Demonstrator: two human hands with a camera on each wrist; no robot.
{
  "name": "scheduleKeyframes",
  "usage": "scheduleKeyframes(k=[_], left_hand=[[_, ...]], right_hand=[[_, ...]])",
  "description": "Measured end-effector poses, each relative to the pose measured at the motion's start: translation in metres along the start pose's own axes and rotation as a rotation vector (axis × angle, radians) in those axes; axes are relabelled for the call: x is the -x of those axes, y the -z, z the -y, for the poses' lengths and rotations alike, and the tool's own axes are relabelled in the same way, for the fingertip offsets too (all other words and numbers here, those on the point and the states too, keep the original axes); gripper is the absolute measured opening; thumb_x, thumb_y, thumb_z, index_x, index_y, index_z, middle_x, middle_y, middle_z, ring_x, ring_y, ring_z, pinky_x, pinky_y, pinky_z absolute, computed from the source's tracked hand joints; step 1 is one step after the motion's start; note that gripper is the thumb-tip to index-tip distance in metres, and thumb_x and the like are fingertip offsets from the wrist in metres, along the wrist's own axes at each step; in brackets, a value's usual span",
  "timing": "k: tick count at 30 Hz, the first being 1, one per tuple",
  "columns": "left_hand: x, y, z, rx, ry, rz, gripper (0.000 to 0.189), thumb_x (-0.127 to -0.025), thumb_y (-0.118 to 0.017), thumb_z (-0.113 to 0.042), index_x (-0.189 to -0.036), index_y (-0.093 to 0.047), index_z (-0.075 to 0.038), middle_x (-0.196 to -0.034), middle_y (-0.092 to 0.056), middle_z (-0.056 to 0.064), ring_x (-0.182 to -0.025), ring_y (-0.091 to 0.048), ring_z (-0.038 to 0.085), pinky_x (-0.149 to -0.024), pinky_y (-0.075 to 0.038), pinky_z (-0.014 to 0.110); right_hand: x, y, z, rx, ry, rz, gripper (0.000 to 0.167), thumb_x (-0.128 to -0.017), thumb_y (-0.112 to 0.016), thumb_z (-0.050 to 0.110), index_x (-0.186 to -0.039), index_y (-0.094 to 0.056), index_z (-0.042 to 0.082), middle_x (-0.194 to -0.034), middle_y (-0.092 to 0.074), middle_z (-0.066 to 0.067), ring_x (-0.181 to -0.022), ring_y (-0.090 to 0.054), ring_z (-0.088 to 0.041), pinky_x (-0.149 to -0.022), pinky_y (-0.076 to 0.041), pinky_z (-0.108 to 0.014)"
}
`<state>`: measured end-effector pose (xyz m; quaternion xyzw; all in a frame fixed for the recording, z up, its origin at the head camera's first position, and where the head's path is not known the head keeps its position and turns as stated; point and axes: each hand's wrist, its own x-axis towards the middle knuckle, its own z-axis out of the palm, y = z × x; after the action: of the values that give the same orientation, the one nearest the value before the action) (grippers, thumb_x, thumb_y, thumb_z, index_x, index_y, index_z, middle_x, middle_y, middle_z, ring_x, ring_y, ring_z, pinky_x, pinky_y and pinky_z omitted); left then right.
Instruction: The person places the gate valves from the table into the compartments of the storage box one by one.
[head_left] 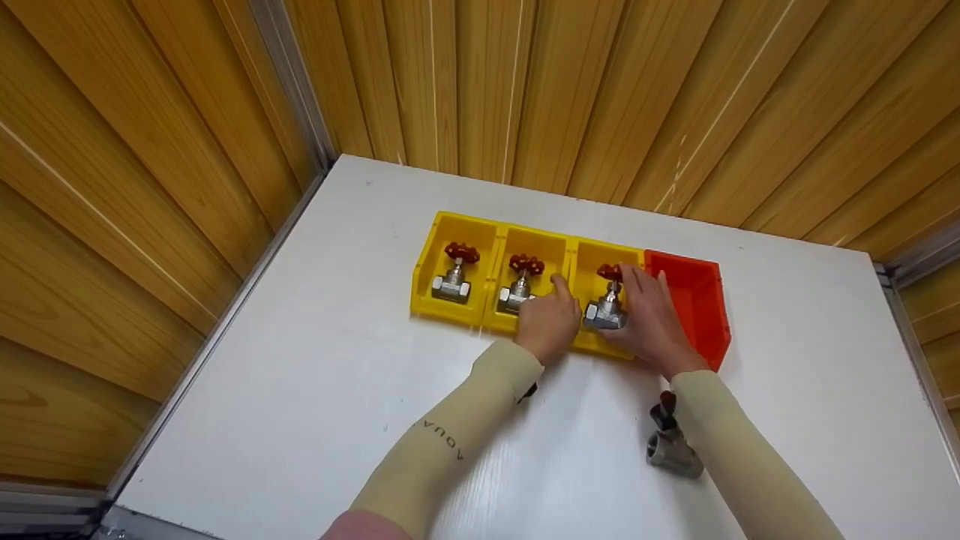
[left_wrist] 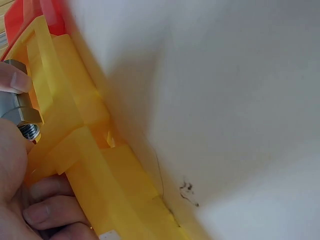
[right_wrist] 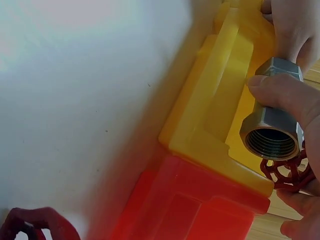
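Observation:
My right hand [head_left: 652, 319] grips a steel gate valve [right_wrist: 272, 117] with a red handwheel [right_wrist: 287, 172], over the third yellow bin [head_left: 592, 262]. The thumb [right_wrist: 280, 92] lies across the valve body, and its threaded opening faces the right wrist camera. My left hand [head_left: 550, 321] grips the divider between the second and third yellow bins, its curled fingers [left_wrist: 55, 210] on the second bin's side. Two similar valves stand handwheel up, one in the first bin [head_left: 451, 281] and the other in the second bin [head_left: 517, 289], partly behind the left hand.
A red bin [head_left: 694, 300] adjoins the yellow row on the right. On the white table [head_left: 315, 360], another metal valve [head_left: 675, 454] with a red and black handle lies beside the right forearm. A small dark object [head_left: 529, 391] shows by the left wrist. Wood-panelled walls [head_left: 480, 90] enclose the table.

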<state>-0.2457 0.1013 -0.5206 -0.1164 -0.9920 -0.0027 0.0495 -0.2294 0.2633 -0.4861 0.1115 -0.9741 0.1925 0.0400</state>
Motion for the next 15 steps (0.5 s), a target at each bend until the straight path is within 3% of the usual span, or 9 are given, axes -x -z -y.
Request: scheduleKeyframes(k=[15], left_hand=[[0.001,0.003,0.000,0.029,0.002,0.022,0.058,-0.104,-0.032,-0.044,-0.143,-0.039,-0.001,-0.050,-0.048,-0.007,-0.037,-0.034,0.008,-0.033,-0.027,0.027]], right_hand=[[-0.012,0.000,-0.004,0.009,-0.026,0.095,0.109,-0.065,-0.089,0.019,-0.151,-0.024,0.005,-0.155,-0.029,-0.019,-0.144,-0.024,-0.040,-0.120,0.000,-0.053]])
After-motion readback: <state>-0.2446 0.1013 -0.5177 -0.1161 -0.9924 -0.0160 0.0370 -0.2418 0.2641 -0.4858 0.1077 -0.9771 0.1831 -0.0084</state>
